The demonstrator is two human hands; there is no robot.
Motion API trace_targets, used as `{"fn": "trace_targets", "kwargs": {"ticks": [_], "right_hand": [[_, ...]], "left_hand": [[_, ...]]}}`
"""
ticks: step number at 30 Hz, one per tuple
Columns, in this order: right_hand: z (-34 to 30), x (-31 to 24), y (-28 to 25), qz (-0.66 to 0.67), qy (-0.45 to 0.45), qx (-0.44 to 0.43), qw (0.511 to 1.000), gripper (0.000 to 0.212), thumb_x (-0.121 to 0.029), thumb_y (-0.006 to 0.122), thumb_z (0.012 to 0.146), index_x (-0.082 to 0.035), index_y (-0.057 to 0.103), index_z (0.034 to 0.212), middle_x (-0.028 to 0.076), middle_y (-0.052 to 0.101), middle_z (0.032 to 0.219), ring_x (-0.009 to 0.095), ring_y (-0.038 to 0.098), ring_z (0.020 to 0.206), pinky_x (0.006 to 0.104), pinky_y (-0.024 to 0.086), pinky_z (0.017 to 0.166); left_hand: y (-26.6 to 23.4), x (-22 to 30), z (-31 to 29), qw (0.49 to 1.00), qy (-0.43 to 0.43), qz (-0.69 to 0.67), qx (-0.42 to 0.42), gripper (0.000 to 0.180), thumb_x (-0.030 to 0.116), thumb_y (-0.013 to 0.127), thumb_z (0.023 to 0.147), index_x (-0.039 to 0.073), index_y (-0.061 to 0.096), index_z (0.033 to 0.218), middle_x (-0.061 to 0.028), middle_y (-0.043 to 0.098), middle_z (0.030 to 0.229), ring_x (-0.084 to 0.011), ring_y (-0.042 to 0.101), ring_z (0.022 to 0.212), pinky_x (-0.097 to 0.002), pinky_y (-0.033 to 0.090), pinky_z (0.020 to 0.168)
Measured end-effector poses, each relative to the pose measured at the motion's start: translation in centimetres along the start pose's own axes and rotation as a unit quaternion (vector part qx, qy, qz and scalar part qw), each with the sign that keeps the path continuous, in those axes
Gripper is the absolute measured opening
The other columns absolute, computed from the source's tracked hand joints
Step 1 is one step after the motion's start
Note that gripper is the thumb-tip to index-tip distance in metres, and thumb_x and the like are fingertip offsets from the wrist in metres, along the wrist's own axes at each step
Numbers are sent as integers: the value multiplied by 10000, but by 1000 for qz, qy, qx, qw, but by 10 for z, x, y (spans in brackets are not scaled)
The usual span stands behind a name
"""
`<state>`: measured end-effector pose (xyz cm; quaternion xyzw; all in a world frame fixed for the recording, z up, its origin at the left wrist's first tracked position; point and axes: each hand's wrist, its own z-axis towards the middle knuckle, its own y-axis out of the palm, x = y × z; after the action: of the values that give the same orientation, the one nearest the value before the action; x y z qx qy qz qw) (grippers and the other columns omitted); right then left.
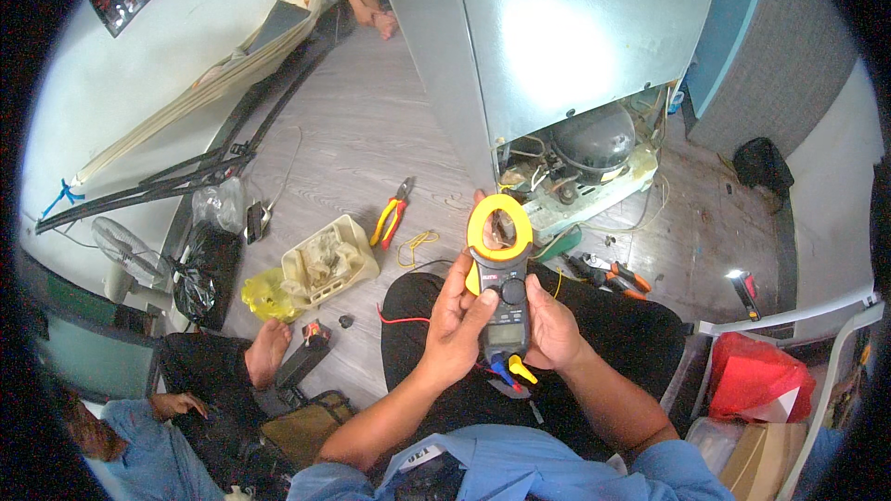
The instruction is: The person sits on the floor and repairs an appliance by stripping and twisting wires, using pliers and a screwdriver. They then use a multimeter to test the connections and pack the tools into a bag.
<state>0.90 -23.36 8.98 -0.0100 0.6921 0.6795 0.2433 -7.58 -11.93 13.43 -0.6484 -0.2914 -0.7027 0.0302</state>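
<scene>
1. Showing, at the upper centre of the frame, a tall pale-grey cabinet with bright glare on its panel.
2. Including, at the lower left, a second person in a blue shirt.
3. Exposing, right of centre under the panel, a rounded black compressor among wires and tubing.
4. Seeing, left of centre on the grey floor, a cream basket beside a crumpled yellow bag.
5. Holding, in the middle of the frame, a dark clamp meter with its yellow ring pointing up the frame.
6. Gripping its left side with the left hand, pinching the body between thumb on the front and bent fingers.
7. Supporting its right side with the right hand, thumb along the edge; cannot tell how the hidden fingers lie.
8. Noting red-and-yellow pliers on the floor, up and right of the basket.
</scene>
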Motion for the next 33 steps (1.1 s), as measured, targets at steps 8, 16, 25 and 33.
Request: {"fn": "trace_targets", "kwargs": {"ticks": [8, 16, 25, 33], "right_hand": [[3, 6, 3, -119, -64, 148, 980, 496, -442, 405, 1045, -68, 483, 1361, 99, 612, 1229, 207, 624, 1072, 385, 494, 960], [3, 10, -3, -124, -53, 167, 977, 559, -504, 384, 1038, -36, 501, 1321, 100, 633, 1169, 188, 642, 1041, 351, 517, 921], [8, 11, -26, -129, -36, 167, 977, 457, -405, 429, 1050, -54, 509, 1332, 83, 621, 1202, 192, 640, 1025, 362, 513, 906], [16, 3, -22, -44, -11, 197, 979, 551, -531, 402, 1026, -79, 521, 1319, 76, 660, 1130, 197, 661, 956, 364, 538, 860]], "left_hand": [[9, -13, 7, 994, 77, 74, 13, 675, 77, 603, 951, 20, 241, 1518, -119, 570, 1320, -185, 611, 1116, -317, 490, 956], [3, -15, 11, 998, 35, 52, 13, 639, 50, 594, 951, -2, 258, 1492, -115, 543, 1329, -168, 578, 1158, -303, 461, 988], [0, -24, 12, 997, -3, 69, 26, 583, 30, 590, 952, 1, 295, 1455, -103, 542, 1308, -159, 570, 1165, -307, 462, 989], [-11, -39, 21, 996, -23, 84, 4, 632, 58, 603, 958, 2, 264, 1489, -124, 532, 1328, -157, 588, 1123, -293, 481, 950]]}}
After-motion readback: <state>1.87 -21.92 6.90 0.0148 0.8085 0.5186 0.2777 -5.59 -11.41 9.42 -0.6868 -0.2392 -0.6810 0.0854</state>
